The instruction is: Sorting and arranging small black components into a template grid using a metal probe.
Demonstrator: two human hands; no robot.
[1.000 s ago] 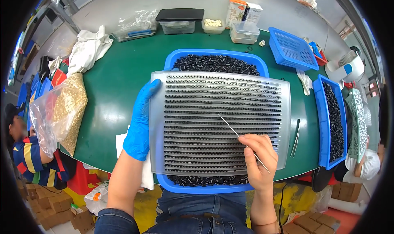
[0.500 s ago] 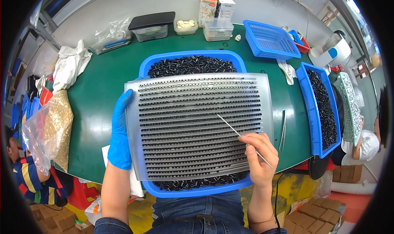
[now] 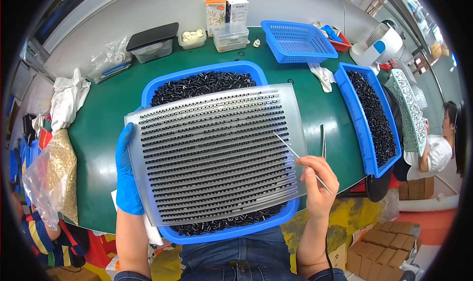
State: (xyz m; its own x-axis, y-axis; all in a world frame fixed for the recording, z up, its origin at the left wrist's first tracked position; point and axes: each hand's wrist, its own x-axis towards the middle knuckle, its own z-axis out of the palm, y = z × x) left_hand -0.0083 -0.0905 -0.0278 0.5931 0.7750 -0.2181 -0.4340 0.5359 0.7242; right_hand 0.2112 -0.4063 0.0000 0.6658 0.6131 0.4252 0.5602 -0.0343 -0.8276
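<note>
My left hand [image 3: 129, 175], in a blue glove, grips the left edge of a translucent grey slotted tray [image 3: 298, 128]. Rows of small black cylindrical parts [image 3: 212, 148] fill its slots. Bare, my right hand [image 3: 319, 182] pinches a thin metal rod [image 3: 288, 147], whose tip lies over the rows toward the tray's right side. Beneath the tray stands a blue tub [image 3: 256, 70] of loose black parts [image 3: 209, 86], partly covered by it. The left fingertips are hidden behind the tray.
Tweezers [image 3: 323, 139] lie right of the tray on the green table [image 3: 101, 133]. Farther right is a long blue bin [image 3: 355, 118] of black parts. A blue basket [image 3: 298, 44] and lidded boxes [image 3: 153, 48] line the back. A bag of tan pieces [image 3: 61, 177] stands left. Other people sit at both sides.
My view has turned, shifting the scene left. The tray appears more tilted, its right side higher. The rod's tip has moved right across the rows.
</note>
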